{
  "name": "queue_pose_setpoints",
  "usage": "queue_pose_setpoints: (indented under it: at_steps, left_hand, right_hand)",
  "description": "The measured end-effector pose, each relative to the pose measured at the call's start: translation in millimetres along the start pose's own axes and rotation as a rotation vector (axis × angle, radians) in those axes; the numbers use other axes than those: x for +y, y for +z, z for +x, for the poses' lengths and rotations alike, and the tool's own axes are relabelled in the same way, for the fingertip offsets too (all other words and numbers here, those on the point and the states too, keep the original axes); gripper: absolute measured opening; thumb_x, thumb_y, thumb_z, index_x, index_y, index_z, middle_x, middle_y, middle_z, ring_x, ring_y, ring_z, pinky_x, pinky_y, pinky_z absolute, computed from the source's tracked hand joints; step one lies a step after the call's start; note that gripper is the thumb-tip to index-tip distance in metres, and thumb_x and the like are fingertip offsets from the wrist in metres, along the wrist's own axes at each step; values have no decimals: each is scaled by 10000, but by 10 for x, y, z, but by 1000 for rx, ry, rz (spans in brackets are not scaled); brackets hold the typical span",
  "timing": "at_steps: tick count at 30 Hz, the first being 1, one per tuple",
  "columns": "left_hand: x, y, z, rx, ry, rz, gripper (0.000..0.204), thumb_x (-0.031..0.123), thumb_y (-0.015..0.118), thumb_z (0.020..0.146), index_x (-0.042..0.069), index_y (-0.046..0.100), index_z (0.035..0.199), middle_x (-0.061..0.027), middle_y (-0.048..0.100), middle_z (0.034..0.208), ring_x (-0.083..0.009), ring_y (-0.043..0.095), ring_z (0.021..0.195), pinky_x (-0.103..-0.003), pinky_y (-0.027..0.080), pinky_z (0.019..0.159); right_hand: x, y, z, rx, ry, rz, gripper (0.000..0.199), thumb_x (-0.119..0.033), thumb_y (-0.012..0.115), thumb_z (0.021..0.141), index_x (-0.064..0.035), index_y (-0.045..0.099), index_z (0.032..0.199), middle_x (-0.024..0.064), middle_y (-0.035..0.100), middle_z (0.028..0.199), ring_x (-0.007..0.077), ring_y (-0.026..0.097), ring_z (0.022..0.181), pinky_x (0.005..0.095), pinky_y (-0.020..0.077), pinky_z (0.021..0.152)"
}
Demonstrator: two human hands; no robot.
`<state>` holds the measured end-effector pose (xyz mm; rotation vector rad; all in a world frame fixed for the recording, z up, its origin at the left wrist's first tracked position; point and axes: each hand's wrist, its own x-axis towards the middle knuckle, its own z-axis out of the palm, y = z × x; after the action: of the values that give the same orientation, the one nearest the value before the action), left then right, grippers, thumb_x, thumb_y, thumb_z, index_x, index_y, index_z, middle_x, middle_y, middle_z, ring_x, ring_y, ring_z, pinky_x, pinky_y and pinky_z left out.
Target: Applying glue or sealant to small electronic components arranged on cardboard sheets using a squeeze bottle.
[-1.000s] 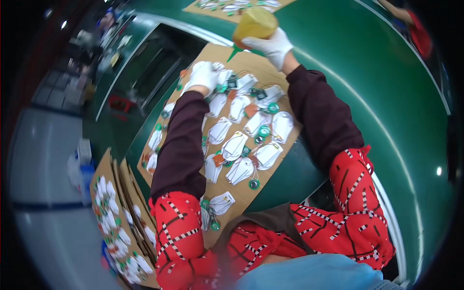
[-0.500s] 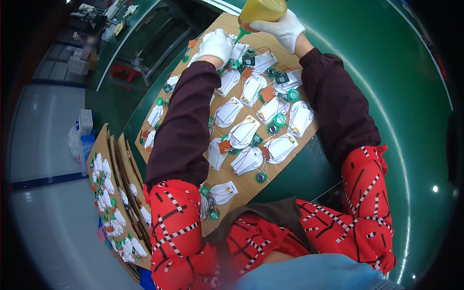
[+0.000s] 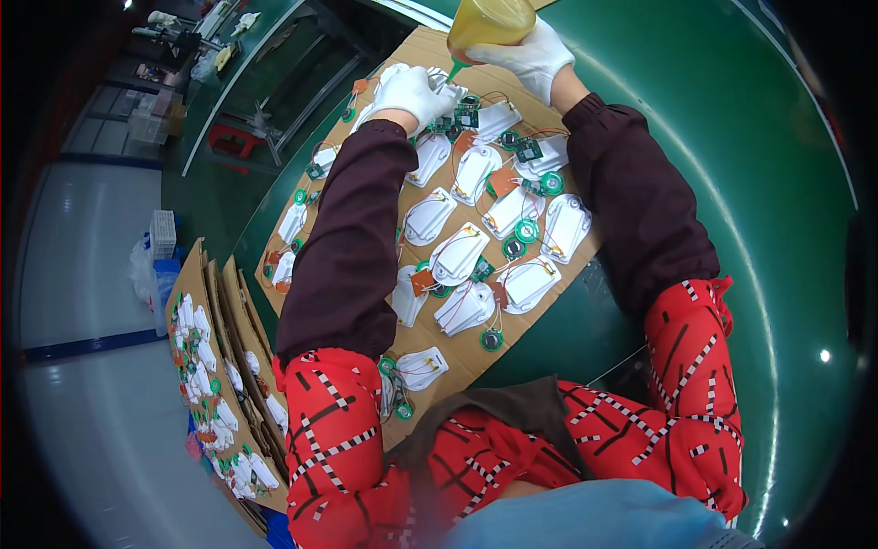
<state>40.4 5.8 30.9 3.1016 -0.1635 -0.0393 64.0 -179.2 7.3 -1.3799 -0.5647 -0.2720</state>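
My right hand (image 3: pixel 532 59), in a white glove, grips a squeeze bottle (image 3: pixel 489 23) of yellowish liquid, tipped so its green nozzle (image 3: pixel 455 69) points down. Close under the nozzle, my gloved left hand (image 3: pixel 410 96) has its fingers closed round a white plastic housing, mostly covered by the glove. Whether the nozzle touches it I cannot tell. Below both hands, several more white plastic housings (image 3: pixel 461 254) lie on a cardboard sheet (image 3: pixel 457 359). Thin wires join them to green circuit boards (image 3: pixel 466 118), round green-rimmed discs (image 3: pixel 526 230) and small orange-brown pieces (image 3: pixel 422 280).
The cardboard lies on a green table (image 3: pixel 677 119). At the lower left, more cardboard sheets (image 3: pixel 240 316) lean upright, carrying similar white parts (image 3: pixel 203 352). Beyond the table are a red stool (image 3: pixel 233 139), a metal frame and a white basket (image 3: pixel 163 233).
The bottle and my right hand have shifted slightly left and down. My left fingers have changed position near the nozzle. The cardboard and its parts look nearly unmoved.
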Motion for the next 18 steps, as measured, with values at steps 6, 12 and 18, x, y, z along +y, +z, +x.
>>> queue_pose_setpoints:
  at_steps: [6, 12, 18]
  left_hand:
    - [-35, 42, 18, 60, 41, 54, 506, 396, 664, 699, -44, 656, 950, -228, 639, 974, -324, 630, 912, -359, 476, 840]
    - [-57, 104, 60, -9, 28, 79, 598, 544, 624, 704, 31, 674, 1007, -215, 593, 1081, -332, 529, 1079, -379, 414, 933]
    - [-69, 103, 61, -8, 19, 67, 586, 539, 634, 698, 42, 683, 1007, -210, 583, 1098, -330, 525, 1081, -378, 413, 932]
  right_hand:
    - [4, 23, 3, -6, -1, 26, 764, -185, 856, 589, -31, 482, 1237, 73, 579, 1175, 175, 543, 1068, 315, 420, 953]
    - [196, -35, -23, -43, 99, -55, 473, -161, 776, 724, -14, 564, 1121, 76, 630, 1077, 169, 617, 947, 281, 508, 816]
    - [217, -40, 2, -74, 111, -147, 500, -161, 794, 704, -27, 561, 1126, 66, 636, 1073, 164, 621, 951, 278, 514, 817]
